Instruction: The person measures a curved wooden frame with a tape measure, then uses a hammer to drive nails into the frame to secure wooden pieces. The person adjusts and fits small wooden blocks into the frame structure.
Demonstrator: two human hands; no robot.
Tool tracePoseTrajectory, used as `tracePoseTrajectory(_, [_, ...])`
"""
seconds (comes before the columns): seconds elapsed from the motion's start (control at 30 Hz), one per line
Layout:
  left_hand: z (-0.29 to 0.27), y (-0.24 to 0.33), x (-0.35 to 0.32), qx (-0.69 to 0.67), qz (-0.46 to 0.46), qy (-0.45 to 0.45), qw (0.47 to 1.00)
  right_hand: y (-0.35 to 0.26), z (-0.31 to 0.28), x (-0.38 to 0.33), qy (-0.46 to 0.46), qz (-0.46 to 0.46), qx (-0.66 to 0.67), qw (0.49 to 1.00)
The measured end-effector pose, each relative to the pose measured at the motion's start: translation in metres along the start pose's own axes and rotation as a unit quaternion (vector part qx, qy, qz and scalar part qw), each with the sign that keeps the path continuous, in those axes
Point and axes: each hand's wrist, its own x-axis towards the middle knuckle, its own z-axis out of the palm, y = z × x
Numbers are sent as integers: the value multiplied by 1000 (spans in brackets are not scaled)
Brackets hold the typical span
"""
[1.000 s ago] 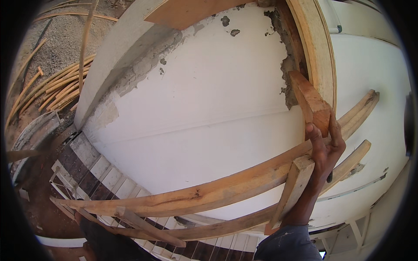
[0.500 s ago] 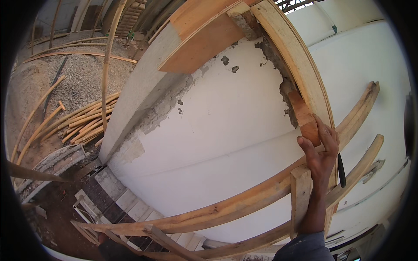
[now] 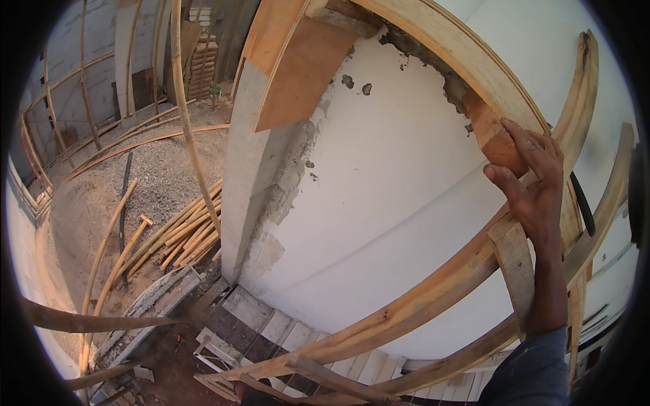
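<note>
My right hand [image 3: 542, 169] is at the upper right, its thumb and fingers round the lower end of a reddish-brown wooden block [image 3: 493, 132]. That block lies against the inner side of a pale upright board [image 3: 467, 51], beside a rough strip of broken mortar. A black handle [image 3: 583, 205] sticks out behind my wrist; what it belongs to is hidden. My right forearm passes beside a short wooden piece [image 3: 512, 260] on a long timber rail [image 3: 413, 301]. Only a bit of my left hand [image 3: 240, 389] shows at the lower edge, next to the timbers; its fingers are hidden.
A white wall [image 3: 379, 183] fills the middle, with a concrete column [image 3: 247, 169] and a plywood panel [image 3: 305, 74] to its left. Tiled steps [image 3: 271, 325] lie below. Bamboo poles [image 3: 189, 233] and a gravel heap [image 3: 162, 162] are at the left.
My view has swung, so the whole scene sits further right and is tilted. My right hand keeps its place at the wooden block, and my left stays low by the timbers.
</note>
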Motion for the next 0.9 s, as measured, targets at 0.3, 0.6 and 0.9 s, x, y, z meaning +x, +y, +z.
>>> tracePoseTrajectory(0.3, [8,-4,2,-2,-6,-3,1000,-1,4,-3,-3,75,30,997])
tracePoseTrajectory(0.6, [4,1,8,14,-2,-4,1000,-1,4,-4,6,73,29,997])
tracePoseTrajectory(0.9, [-11,24,4,47,19,-2,999,5,3,-2,20,-11,24,999])
